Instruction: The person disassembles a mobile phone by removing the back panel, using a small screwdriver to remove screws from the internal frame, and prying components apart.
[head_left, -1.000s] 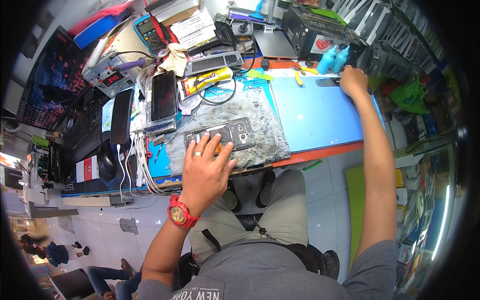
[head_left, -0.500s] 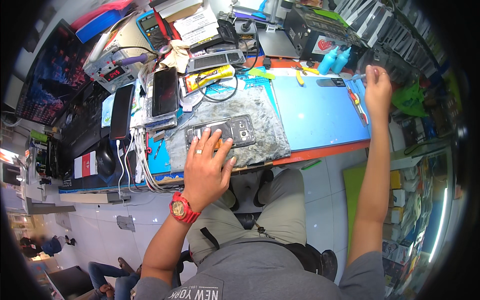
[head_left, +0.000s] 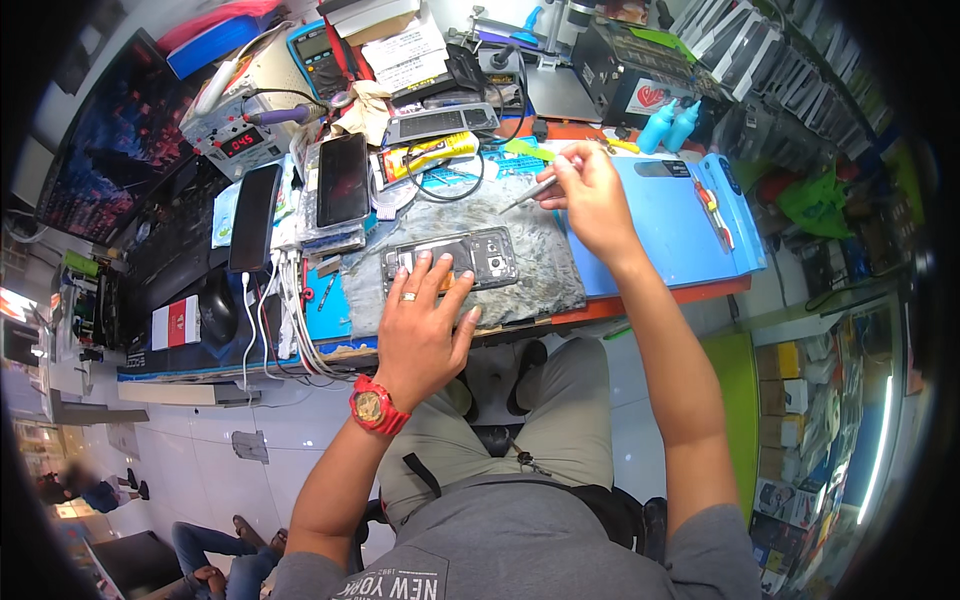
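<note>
An opened phone [head_left: 492, 256] with its inner parts bare lies on a grey, stained work mat [head_left: 540, 265]. My left hand [head_left: 422, 325] rests on its lower left part, fingers stretched out and slightly spread, covering that portion. To the right and above the phone, my right hand [head_left: 595, 205] pinches a slim, pointed metal tool [head_left: 527, 195]. Its tip points down and left over the mat, apart from the phone; its exact kind is unclear.
A blue pad [head_left: 640, 240] lies right of the mat, bearing a red-handled tool [head_left: 711, 207]. Two blue bottles [head_left: 668, 127] stand behind. Left are two dark phones [head_left: 343, 180], white cables [head_left: 287, 310] and a mouse [head_left: 212, 308]. A yellow tube [head_left: 430, 152] and a looped black cable lie beyond.
My right hand has swung left from the blue pad's far right side to above the grey mat, bringing the slim tool with it. My left hand stays on the phone.
</note>
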